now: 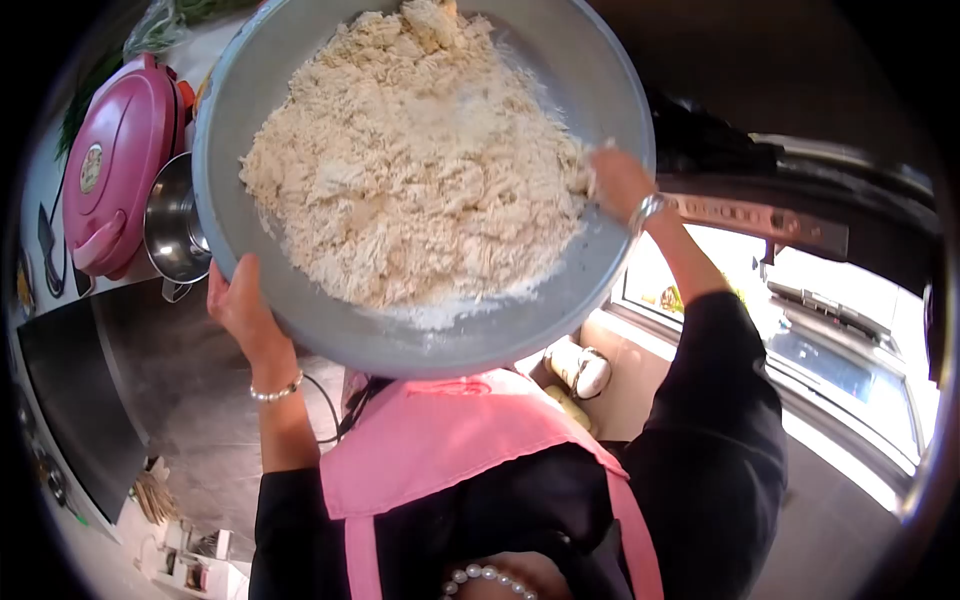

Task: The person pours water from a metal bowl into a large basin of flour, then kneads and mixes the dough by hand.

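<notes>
A large grey basin (460, 345) takes up the upper middle of the head view. Inside it lies a broad heap of crumbly, floury dough (410, 170), with loose white flour along its lower edge. My left hand (243, 312) grips the basin's rim at the lower left, fingers partly hidden behind it. My right hand (620, 185) is inside the basin at the right, at the edge of the dough, with bits of dough on it. Motion smears its fingers, so their closing is unclear.
At the left, a pink electric griddle (120, 170) and a steel bowl (175, 225) stand on the white counter (40, 215). A dark knife (47, 250) lies there too. A bright window (800, 300) is at the right, and jars (578, 368) show below the basin.
</notes>
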Demonstrator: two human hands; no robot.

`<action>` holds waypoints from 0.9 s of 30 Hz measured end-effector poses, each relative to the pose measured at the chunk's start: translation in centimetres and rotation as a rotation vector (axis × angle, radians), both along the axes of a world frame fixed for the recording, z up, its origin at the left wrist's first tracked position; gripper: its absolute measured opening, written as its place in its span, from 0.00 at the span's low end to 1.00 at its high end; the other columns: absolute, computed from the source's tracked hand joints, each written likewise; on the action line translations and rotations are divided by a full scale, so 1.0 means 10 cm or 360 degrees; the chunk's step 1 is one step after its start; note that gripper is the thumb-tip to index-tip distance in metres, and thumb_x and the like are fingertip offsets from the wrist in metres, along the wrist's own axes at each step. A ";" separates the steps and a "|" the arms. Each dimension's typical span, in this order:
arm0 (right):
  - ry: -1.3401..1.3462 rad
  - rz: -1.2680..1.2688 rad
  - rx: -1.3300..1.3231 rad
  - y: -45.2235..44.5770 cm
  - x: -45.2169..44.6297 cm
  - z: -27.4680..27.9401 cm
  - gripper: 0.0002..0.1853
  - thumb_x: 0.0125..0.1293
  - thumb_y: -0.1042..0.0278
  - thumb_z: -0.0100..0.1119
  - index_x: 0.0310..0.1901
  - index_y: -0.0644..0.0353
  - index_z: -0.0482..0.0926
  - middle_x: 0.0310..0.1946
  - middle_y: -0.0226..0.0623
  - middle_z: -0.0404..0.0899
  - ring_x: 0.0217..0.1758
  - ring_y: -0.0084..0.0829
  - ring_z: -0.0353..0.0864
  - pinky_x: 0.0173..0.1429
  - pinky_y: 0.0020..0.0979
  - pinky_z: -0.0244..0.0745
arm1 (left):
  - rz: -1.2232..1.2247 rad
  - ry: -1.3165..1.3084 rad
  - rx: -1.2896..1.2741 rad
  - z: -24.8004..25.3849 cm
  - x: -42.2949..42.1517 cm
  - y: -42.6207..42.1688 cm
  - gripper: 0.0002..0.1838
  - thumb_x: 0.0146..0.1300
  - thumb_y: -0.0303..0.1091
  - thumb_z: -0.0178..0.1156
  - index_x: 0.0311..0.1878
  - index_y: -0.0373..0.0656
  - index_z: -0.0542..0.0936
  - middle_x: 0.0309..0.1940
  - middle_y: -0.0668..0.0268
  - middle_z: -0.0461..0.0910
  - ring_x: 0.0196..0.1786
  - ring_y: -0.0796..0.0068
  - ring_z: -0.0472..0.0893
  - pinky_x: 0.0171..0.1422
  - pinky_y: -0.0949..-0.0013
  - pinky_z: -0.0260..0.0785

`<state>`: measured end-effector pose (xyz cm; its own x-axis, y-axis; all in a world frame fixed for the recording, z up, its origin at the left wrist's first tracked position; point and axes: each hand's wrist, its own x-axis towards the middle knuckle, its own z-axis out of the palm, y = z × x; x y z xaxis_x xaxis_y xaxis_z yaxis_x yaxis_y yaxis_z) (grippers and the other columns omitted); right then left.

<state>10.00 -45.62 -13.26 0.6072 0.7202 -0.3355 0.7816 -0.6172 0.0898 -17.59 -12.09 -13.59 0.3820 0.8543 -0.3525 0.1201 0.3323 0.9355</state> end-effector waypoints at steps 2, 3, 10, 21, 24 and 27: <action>0.0232 -0.0289 -0.0001 0.00 -0.77 0.08 0.15 0.46 0.77 0.50 0.39 0.64 0.76 0.35 0.46 0.78 0.43 0.47 0.75 0.50 0.42 0.69 | 0.0015 -0.0077 -0.0054 -0.05 -0.01 0.01 0.15 0.54 0.27 0.52 0.45 0.34 0.76 0.35 0.69 0.76 0.35 0.78 0.72 0.41 0.73 0.65; 0.0392 -0.0326 -0.0002 0.06 -1.09 0.13 0.15 0.46 0.77 0.51 0.39 0.64 0.76 0.36 0.46 0.78 0.43 0.46 0.75 0.49 0.40 0.70 | 0.0001 -0.0089 -0.0045 -0.09 -0.03 0.02 0.15 0.54 0.27 0.53 0.45 0.34 0.76 0.35 0.69 0.76 0.35 0.78 0.72 0.41 0.72 0.65; 0.1049 -0.0067 0.0805 1.63 -2.30 -0.17 0.17 0.45 0.75 0.55 0.41 0.64 0.74 0.36 0.50 0.76 0.41 0.47 0.76 0.46 0.39 0.72 | -0.0004 -0.0200 -0.0120 -0.15 -0.04 0.02 0.14 0.54 0.27 0.55 0.44 0.34 0.76 0.36 0.68 0.77 0.35 0.77 0.73 0.42 0.70 0.66; 0.0081 -0.0076 -0.0546 0.15 -0.54 0.21 0.10 0.55 0.69 0.55 0.39 0.60 0.78 0.37 0.45 0.80 0.45 0.40 0.79 0.48 0.38 0.74 | -0.0035 -0.0168 0.0091 -0.18 -0.05 0.07 0.15 0.54 0.26 0.55 0.45 0.33 0.77 0.36 0.67 0.78 0.35 0.78 0.74 0.40 0.73 0.66; -0.0031 -0.0135 -0.0687 0.21 -0.45 0.16 0.08 0.54 0.71 0.54 0.37 0.60 0.78 0.35 0.44 0.80 0.45 0.40 0.79 0.49 0.39 0.73 | 0.0010 -0.0236 0.0010 -0.20 -0.05 0.06 0.15 0.53 0.25 0.55 0.45 0.33 0.77 0.35 0.67 0.78 0.35 0.78 0.74 0.40 0.73 0.67; 0.0272 -0.0274 -0.0587 0.30 -1.31 0.25 0.11 0.55 0.69 0.55 0.40 0.61 0.77 0.34 0.47 0.79 0.42 0.42 0.79 0.47 0.41 0.73 | 0.0034 -0.0244 -0.0051 -0.16 -0.01 0.03 0.14 0.53 0.25 0.55 0.44 0.33 0.77 0.35 0.67 0.78 0.35 0.78 0.74 0.40 0.73 0.66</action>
<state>-3.15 -42.65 -10.77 0.6212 0.4268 -0.6572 0.6931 -0.6906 0.2067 -17.66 -11.75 -15.23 0.4149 0.8522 -0.3187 -0.0305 0.3632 0.9312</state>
